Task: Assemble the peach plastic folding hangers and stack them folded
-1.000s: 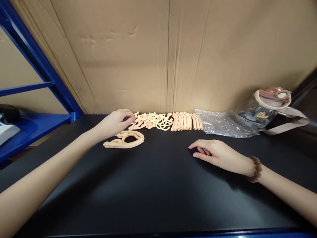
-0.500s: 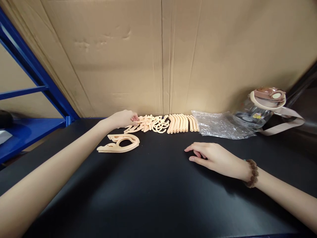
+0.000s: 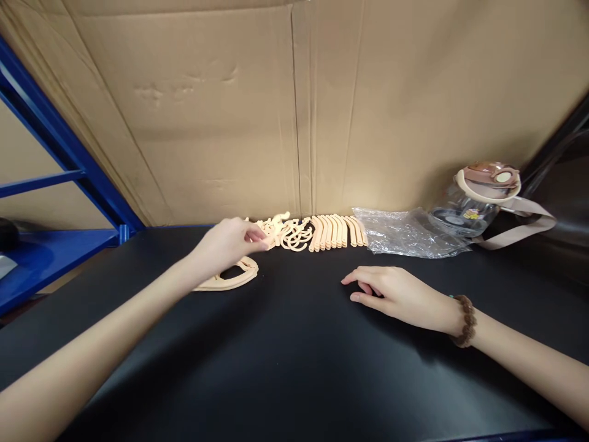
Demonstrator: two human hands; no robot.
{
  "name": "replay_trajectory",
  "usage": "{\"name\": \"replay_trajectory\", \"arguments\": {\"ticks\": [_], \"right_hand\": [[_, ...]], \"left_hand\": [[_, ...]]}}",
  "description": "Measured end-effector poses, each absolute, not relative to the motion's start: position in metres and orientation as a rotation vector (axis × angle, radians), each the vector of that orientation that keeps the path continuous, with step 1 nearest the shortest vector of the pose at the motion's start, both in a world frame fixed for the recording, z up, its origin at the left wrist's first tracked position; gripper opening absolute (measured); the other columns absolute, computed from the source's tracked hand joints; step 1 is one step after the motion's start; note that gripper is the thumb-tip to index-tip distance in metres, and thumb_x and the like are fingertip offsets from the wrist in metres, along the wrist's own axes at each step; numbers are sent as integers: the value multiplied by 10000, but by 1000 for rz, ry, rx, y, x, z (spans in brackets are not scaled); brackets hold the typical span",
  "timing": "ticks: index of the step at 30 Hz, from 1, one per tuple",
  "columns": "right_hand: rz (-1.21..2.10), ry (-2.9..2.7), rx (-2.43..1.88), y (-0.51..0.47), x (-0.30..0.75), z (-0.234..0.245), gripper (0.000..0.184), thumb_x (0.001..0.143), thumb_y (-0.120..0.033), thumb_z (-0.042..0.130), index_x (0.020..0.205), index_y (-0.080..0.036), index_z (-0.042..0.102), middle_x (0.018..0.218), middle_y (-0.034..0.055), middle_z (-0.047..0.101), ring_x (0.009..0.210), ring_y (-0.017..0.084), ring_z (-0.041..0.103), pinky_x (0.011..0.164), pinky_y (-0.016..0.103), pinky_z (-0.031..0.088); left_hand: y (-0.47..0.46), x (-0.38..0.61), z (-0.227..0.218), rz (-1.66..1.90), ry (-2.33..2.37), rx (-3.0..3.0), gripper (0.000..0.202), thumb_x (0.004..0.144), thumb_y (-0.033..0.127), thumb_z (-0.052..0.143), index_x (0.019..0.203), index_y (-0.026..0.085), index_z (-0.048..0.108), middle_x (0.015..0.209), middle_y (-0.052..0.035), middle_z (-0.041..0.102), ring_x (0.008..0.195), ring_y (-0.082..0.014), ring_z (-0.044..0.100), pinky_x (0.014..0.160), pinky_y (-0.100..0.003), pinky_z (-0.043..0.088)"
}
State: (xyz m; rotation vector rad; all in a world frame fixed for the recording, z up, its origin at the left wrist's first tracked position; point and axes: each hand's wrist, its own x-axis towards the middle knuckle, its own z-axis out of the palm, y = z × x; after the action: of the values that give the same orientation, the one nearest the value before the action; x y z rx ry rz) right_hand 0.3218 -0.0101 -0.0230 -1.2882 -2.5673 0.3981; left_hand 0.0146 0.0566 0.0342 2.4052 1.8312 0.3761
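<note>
A: How many hands were there, and what did they hold?

B: Two. The left hand (image 3: 230,245) had one hooked piece (image 3: 278,222) pinched between thumb and fingers, its curled end pointing up and to the right. The right hand (image 3: 400,298) gripped nothing; its fingers curled loosely, thumb apart from them, low over the black table (image 3: 294,350).

A: Where exactly was that hooked piece?

B: At the left hand's fingertips, in front of the loose pile (image 3: 260,226) by the cardboard (image 3: 207,123). The pile's pieces overlapped too much for me to count.

A: And the curved bars?

B: They stood side by side in two groups: a larger one (image 3: 329,232), roughly seven, and a smaller one (image 3: 359,232) of about three, packed too tightly to be sure. Several curved hooks (image 3: 299,247) lay tangled between the pile and the bars.

A: Anything nearer?

B: One looped frame (image 3: 230,283), partly hidden by the left hand.

A: And on the right?

B: One crumpled clear bag (image 3: 405,232), just beside the smaller group, then one clear bottle (image 3: 473,212) with one strap (image 3: 529,232). The right wrist wore one brown bracelet (image 3: 467,320).
</note>
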Motion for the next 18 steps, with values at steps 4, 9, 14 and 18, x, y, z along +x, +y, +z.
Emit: {"name": "replay_trajectory", "arguments": {"ticks": [4,9,14,18], "right_hand": [[392,-2569,-1279,-10,322,-23,299,937,-401,461,1132,-226,605,760,-3,566,675,148,558,630,269,417],[395,-2568,-1269,-10,323,-25,317,934,-410,459,1143,-226,610,768,4,577,674,149,556,637,277,422],[390,-2576,-1275,-10,323,-25,318,933,-413,460,1143,-226,609,765,4,579,663,148,553,630,273,418],[391,-2580,-1277,-10,321,-24,312,933,-408,463,1142,-229,609,759,0,574,657,146,550,628,271,414]], "left_hand": [[12,30,18,292,1644,2315,222,755,454,602,815,279,726,816,13,723,773,-204,643,638,-273,444],[-17,40,5,202,1477,2272,183,746,435,637,810,283,717,813,4,703,786,-195,630,667,-283,445],[-26,47,7,130,1417,2279,194,723,461,686,729,267,683,745,15,667,756,-182,601,645,-279,416],[-31,52,9,26,1420,2307,282,681,499,728,648,235,634,649,20,607,635,-161,549,574,-274,361]]}}
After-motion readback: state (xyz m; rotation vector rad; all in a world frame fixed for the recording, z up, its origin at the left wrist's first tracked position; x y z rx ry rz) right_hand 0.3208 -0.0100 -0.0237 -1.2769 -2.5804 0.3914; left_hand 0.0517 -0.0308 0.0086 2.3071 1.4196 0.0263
